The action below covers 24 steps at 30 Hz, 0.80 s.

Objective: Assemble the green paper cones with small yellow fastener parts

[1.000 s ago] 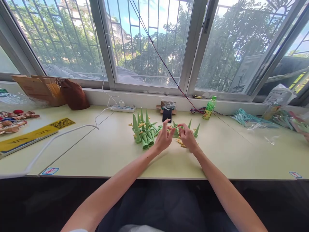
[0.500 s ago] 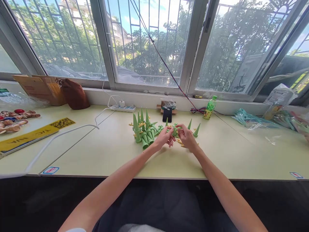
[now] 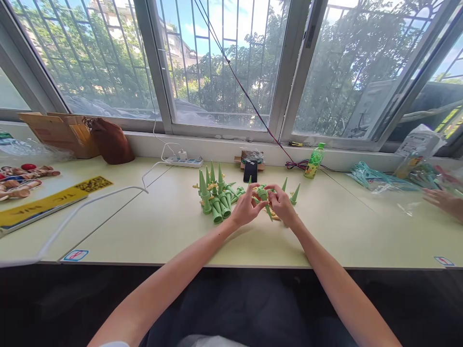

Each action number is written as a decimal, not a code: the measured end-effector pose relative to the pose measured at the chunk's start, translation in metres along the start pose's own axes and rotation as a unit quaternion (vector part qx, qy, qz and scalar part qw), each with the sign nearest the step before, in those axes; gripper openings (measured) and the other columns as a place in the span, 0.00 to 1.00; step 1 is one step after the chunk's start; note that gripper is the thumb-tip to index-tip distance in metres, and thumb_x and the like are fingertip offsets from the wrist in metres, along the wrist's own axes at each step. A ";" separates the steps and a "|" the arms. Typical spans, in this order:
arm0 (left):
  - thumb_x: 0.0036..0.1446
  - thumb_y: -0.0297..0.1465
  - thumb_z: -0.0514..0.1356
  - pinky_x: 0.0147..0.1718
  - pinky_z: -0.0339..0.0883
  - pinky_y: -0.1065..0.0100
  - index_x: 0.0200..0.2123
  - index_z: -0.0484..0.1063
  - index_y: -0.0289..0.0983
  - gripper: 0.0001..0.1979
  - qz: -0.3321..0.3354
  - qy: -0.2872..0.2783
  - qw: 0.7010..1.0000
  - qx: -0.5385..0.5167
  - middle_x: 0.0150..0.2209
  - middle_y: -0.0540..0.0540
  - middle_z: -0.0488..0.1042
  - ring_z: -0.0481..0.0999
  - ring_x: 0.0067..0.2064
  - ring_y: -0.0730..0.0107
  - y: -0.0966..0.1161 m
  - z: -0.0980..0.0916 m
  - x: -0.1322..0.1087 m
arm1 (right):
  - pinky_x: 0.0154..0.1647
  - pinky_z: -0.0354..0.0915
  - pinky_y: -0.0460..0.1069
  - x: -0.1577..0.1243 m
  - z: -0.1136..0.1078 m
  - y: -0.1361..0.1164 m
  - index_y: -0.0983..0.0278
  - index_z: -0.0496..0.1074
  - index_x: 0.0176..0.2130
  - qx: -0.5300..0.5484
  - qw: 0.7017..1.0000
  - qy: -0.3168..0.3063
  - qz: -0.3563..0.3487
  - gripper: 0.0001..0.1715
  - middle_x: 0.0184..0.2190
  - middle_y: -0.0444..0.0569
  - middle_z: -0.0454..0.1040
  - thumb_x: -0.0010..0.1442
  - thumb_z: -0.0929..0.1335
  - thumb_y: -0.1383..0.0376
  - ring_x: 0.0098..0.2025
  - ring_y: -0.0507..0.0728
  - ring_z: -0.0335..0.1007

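Note:
A green plastic watering spike [image 3: 263, 194] is held between both hands, its narrow tip slanting down toward me. My left hand [image 3: 246, 208] pinches it from the left with thumb and fingers. On the other side, the fingers of my right hand [image 3: 283, 206] close on the same spike near its wide end. Small yellow pieces [image 3: 275, 218] lie on the table under my right hand, partly hidden by it. To the left are several green spikes [image 3: 204, 198], some upright with yellow valves, others lying down. Two more stand beyond my right hand, including the rightmost spike [image 3: 295, 194].
A phone [image 3: 250, 172] leans by a small box at the back. Right of it stands a green-capped bottle [image 3: 314, 161]. A power strip [image 3: 184, 161] and white cable lie left. Another person's hand [image 3: 444, 200] reaches in at the right edge, near bagged items.
The spike between my hands has tilted, so its tip now shows pointing down toward me. My left fingers have shifted around it. Another person's hand has appeared at the right edge.

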<state>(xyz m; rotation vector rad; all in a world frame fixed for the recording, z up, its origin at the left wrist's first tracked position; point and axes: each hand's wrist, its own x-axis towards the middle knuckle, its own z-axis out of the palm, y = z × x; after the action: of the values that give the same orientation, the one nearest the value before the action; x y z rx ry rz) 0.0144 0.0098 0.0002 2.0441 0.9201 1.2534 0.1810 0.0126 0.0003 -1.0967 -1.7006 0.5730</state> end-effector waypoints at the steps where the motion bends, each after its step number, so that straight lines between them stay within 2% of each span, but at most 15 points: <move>1: 0.56 0.41 0.62 0.24 0.62 0.76 0.55 0.57 0.41 0.27 0.011 0.004 1.000 0.015 0.37 0.49 0.72 0.69 0.22 0.80 0.000 0.000 0.000 | 0.20 0.52 0.46 0.001 0.000 0.001 0.62 0.68 0.45 0.007 1.000 0.000 0.002 0.19 0.18 0.39 0.59 0.66 0.60 0.52 0.18 0.51 0.52; 7: 0.58 0.36 0.60 0.27 0.61 0.74 0.56 0.59 0.42 0.24 0.052 0.017 0.996 0.076 0.41 0.46 0.73 0.68 0.23 0.79 0.002 -0.001 -0.003 | 0.19 0.52 0.46 0.002 0.001 0.005 0.62 0.68 0.45 0.034 0.999 -0.008 0.022 0.18 0.17 0.38 0.57 0.65 0.60 0.52 0.17 0.51 0.52; 11: 0.60 0.33 0.58 0.31 0.62 0.72 0.56 0.61 0.41 0.21 0.079 0.013 0.988 0.131 0.39 0.46 0.75 0.70 0.26 0.74 0.004 -0.004 -0.003 | 0.18 0.52 0.46 0.002 0.002 0.004 0.62 0.67 0.45 0.056 0.998 -0.018 0.031 0.17 0.17 0.38 0.57 0.65 0.60 0.54 0.17 0.50 0.51; 13: 0.60 0.33 0.58 0.32 0.62 0.72 0.56 0.62 0.41 0.20 0.076 0.013 0.988 0.135 0.38 0.46 0.75 0.71 0.27 0.73 0.004 -0.004 -0.003 | 0.18 0.52 0.45 0.002 0.002 0.003 0.62 0.67 0.45 0.066 0.997 -0.018 0.034 0.17 0.17 0.38 0.57 0.64 0.60 0.55 0.17 0.50 0.51; 18: 0.59 0.33 0.59 0.29 0.60 0.73 0.55 0.61 0.43 0.20 0.046 0.037 0.993 0.102 0.44 0.46 0.75 0.68 0.24 0.77 0.004 -0.001 -0.001 | 0.17 0.51 0.45 0.003 0.003 0.001 0.62 0.66 0.44 0.085 0.995 -0.020 0.036 0.17 0.17 0.37 0.57 0.64 0.61 0.53 0.16 0.50 0.51; 22: 0.60 0.34 0.58 0.27 0.59 0.74 0.51 0.62 0.41 0.16 0.027 0.035 0.996 0.080 0.36 0.49 0.75 0.67 0.22 0.77 0.004 0.001 0.000 | 0.16 0.49 0.45 0.003 0.004 0.002 0.61 0.65 0.44 0.085 0.995 -0.030 0.039 0.19 0.16 0.36 0.55 0.64 0.61 0.50 0.16 0.50 0.50; 24: 0.60 0.34 0.57 0.26 0.59 0.75 0.50 0.62 0.41 0.15 0.014 0.038 0.997 0.063 0.36 0.49 0.75 0.67 0.22 0.77 0.004 0.002 0.001 | 0.16 0.48 0.45 0.003 0.005 0.002 0.61 0.65 0.44 0.092 0.994 -0.033 0.041 0.20 0.16 0.36 0.53 0.64 0.61 0.49 0.16 0.50 0.49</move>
<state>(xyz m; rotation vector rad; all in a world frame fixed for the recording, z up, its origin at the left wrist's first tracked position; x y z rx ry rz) 0.0174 0.0077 0.0033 2.1244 1.0322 1.3249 0.1774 0.0168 -0.0019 -1.0284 -1.6279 0.8100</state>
